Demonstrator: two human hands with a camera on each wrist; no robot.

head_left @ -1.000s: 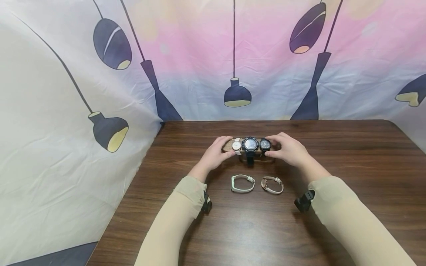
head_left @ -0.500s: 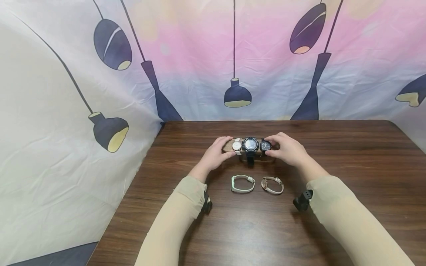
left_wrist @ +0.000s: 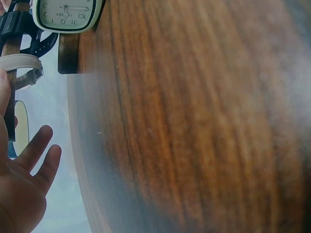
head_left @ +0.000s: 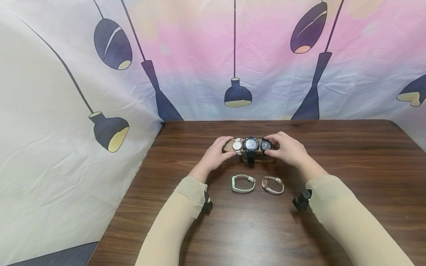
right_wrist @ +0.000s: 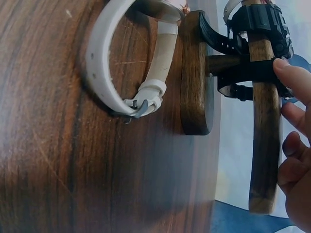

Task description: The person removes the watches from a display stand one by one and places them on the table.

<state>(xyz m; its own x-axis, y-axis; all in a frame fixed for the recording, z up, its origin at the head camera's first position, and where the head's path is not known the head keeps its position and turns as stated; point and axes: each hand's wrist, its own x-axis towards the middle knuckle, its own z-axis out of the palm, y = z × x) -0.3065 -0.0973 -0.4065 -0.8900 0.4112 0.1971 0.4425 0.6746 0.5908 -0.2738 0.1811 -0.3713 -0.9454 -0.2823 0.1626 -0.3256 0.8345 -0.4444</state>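
Observation:
A wooden watch stand (head_left: 228,147) stands toward the table's back. Its bar carries a white-strapped watch (head_left: 237,146), a bulky black digital watch (head_left: 251,144) and a smaller black watch (head_left: 266,146). My left hand (head_left: 213,155) grips the bar's left end, thumb in front and fingers behind; two fingers spread free in the left wrist view. My right hand (head_left: 290,150) pinches the smaller black watch, thumb below its dial and fingers over its top. The right wrist view shows the thumb on its black strap (right_wrist: 248,72), with bare bar (right_wrist: 265,150) beyond it.
Nearer me, two buckled watches lie on the brown wooden table (head_left: 246,232): a pale green one (head_left: 244,191) at left, a white-strapped one with a rose-gold case (head_left: 264,183) at right. A printed cloth (head_left: 203,55) hangs behind the table.
The smaller black watch has turned slightly on the bar, its dial now a little lower, under my right hand. My right forearm has shifted slightly left. The left hand stays in place.

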